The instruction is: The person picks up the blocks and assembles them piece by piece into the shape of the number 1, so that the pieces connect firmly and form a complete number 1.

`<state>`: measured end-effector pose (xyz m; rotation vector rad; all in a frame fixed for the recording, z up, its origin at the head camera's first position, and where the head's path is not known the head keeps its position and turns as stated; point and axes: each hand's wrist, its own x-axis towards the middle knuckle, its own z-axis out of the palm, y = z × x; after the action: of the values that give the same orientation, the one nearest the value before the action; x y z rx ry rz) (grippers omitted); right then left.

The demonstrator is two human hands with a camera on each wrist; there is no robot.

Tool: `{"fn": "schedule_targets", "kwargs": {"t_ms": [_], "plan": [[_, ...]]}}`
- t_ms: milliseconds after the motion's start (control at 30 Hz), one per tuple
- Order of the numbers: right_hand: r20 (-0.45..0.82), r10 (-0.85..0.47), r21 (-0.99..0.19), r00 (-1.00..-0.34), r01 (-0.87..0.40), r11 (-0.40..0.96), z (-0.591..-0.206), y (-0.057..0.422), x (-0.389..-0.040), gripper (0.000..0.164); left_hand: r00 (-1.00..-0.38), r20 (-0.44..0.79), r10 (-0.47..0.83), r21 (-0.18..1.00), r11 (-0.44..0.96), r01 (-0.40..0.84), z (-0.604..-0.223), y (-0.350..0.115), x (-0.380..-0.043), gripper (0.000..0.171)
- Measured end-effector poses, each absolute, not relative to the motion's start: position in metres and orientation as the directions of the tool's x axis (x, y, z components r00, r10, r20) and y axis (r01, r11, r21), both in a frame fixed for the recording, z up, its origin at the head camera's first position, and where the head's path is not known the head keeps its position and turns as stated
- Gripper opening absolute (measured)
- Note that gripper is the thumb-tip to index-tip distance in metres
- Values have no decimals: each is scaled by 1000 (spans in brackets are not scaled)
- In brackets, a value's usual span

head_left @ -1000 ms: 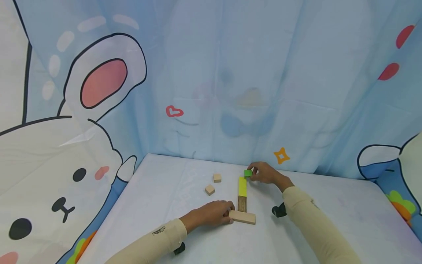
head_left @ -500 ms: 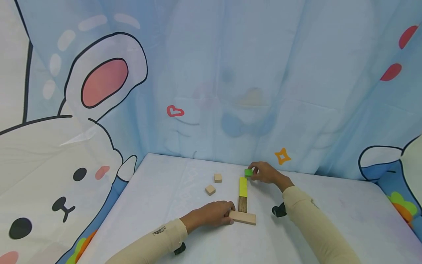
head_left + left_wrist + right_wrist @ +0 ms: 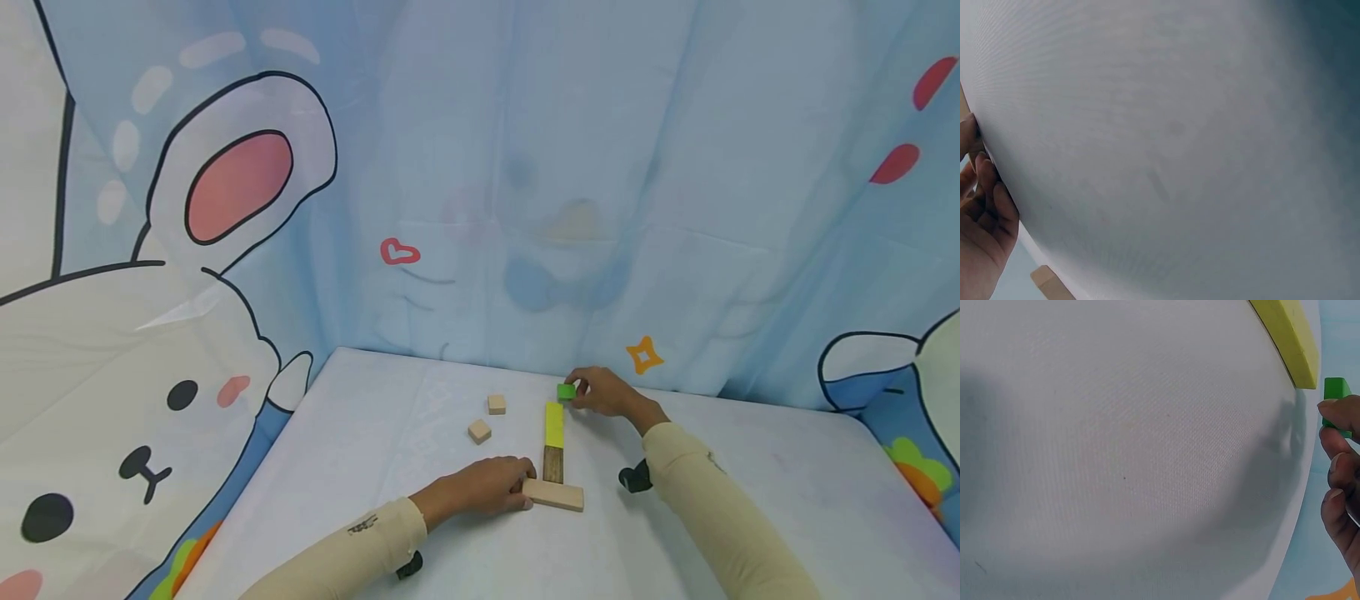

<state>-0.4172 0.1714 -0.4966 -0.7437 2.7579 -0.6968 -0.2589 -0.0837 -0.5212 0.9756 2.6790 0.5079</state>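
My left hand (image 3: pixel 487 485) pinches the left end of a plain wooden plank block (image 3: pixel 555 494) lying crosswise on the white table. Behind the plank, in line, come a dark brown wood-grain block (image 3: pixel 552 464) and a yellow block (image 3: pixel 554 425). Between thumb and fingers my right hand (image 3: pixel 603 392) holds a small green block (image 3: pixel 566 392) just past the yellow block's far end. In the right wrist view a narrow gap separates the green block (image 3: pixel 1336 389) from the yellow block (image 3: pixel 1291 344). The left wrist view shows my curled fingers (image 3: pixel 1004 206) at its left edge.
Two small plain wooden cubes, one nearer (image 3: pixel 479 431) and one farther (image 3: pixel 497 404), lie left of the row. A light blue printed curtain (image 3: pixel 450 167) hangs along the table's back edge. Black wrist cameras (image 3: pixel 636 477) sit under both sleeves.
The green block has shifted slightly away from the yellow block's far end, opening a small gap. My left hand and the other blocks stay in place; the view has shifted a little.
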Motion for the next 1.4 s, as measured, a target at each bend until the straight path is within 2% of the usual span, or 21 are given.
{"fn": "schedule_targets", "kwargs": {"t_ms": [1400], "plan": [[-98,-498,-467,-862,-402,788,-507,169,-417,34,-739,-119,663,431,705,563,-523,-86,-261,35]]}}
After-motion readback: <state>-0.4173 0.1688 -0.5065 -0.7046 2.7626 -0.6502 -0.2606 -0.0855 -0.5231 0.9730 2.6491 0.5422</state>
